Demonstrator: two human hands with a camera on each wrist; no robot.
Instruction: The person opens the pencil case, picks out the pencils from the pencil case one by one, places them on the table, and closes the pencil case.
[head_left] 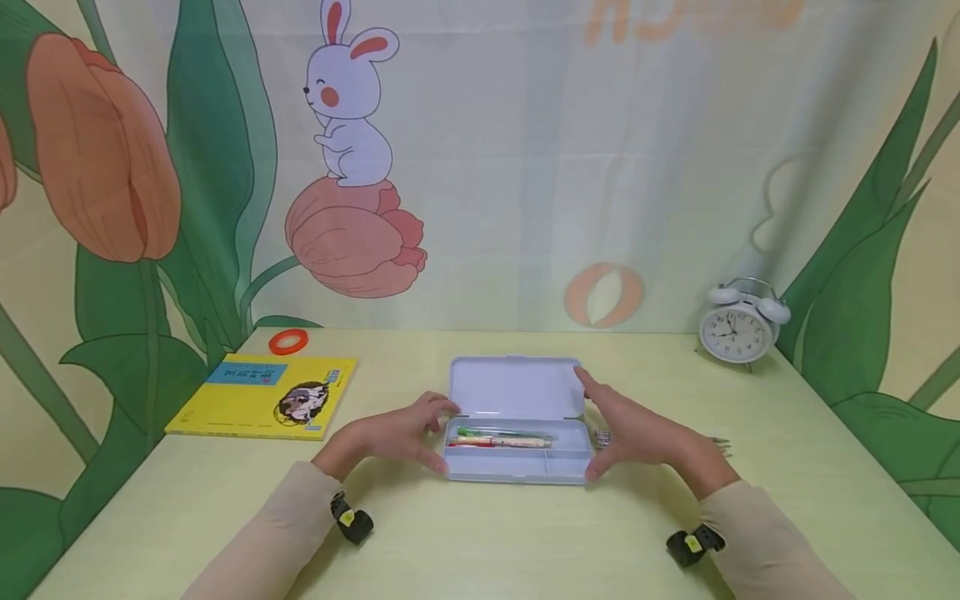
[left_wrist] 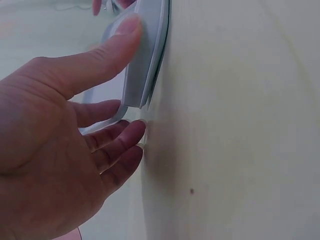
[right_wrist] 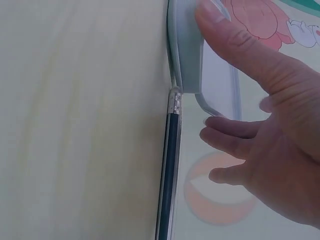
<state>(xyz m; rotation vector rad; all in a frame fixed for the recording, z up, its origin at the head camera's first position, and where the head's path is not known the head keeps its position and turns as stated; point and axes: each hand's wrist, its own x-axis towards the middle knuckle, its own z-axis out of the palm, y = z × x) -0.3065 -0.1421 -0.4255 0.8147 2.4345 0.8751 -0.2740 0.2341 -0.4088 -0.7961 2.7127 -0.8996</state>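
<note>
A pale blue pencil case (head_left: 517, 479) lies on the table with its lid (head_left: 517, 387) raised behind it. Inside its back compartment are a green pen (head_left: 502, 434) and a red and white pen (head_left: 498, 442). My left hand (head_left: 401, 429) is at the case's left end, thumb touching the front corner, the other fingers loosely bent by the hinge side. At the right end, my right hand (head_left: 641, 425) touches the case with its thumb, fingers spread toward the lid's edge. Pencils (right_wrist: 171, 150) lie beside the case, partly hidden under the right hand in the head view.
A yellow book (head_left: 255, 408) lies at the left, with a red-orange ring-shaped roll (head_left: 288, 341) behind it. A white twin-bell alarm clock (head_left: 737, 332) stands at the back right. A printed curtain (head_left: 495, 208) hangs behind the table (head_left: 480, 542).
</note>
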